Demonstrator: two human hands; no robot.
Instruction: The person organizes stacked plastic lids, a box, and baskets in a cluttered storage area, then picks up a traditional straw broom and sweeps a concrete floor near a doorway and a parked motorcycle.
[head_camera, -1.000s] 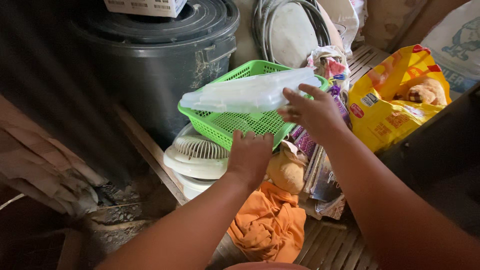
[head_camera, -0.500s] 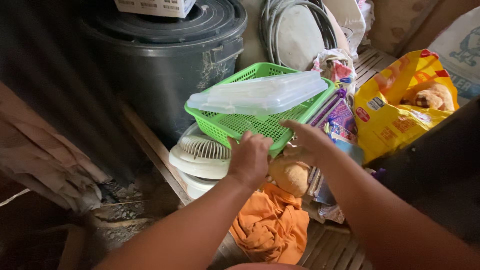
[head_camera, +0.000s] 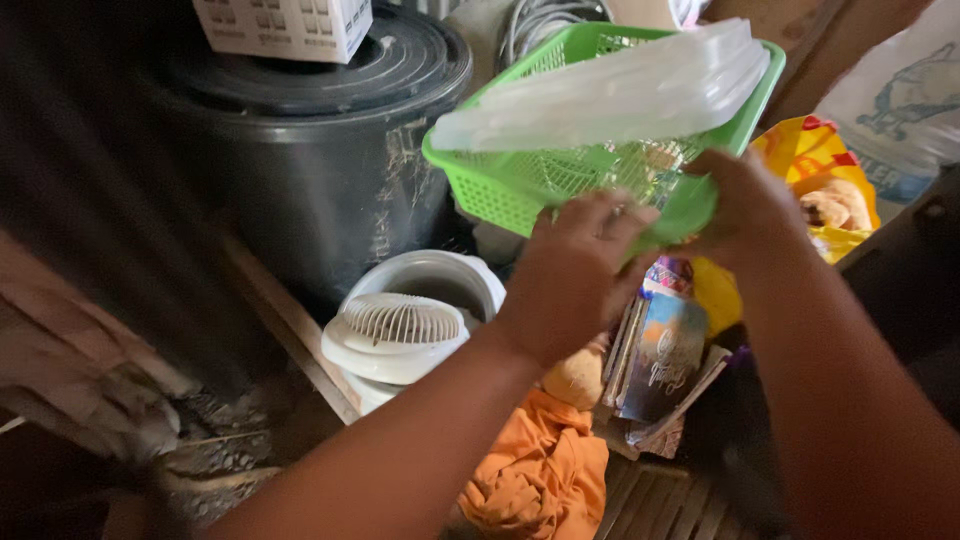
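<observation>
Above the white fan (head_camera: 400, 325), left hand (head_camera: 580, 270) and right hand (head_camera: 745, 205) grip the tilted basket (head_camera: 560, 180); its loose lid (head_camera: 620, 90) could slide off.

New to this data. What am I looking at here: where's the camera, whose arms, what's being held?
There is no machine here: the camera sits on a person's head and looks down, so the two bare arms coming in from the bottom are that person's own. There is only this one view.

The left hand and the right hand both grip the underside of a green plastic basket, held up and tilted. Across its top lies a clear plastic lid or container.

Beneath and around it is clutter: a large dark bin with a white box on its lid, a white round appliance with a slotted vent, an orange cloth, some printed packets and a yellow bag to the right. The lower left is too dark to make out.
</observation>
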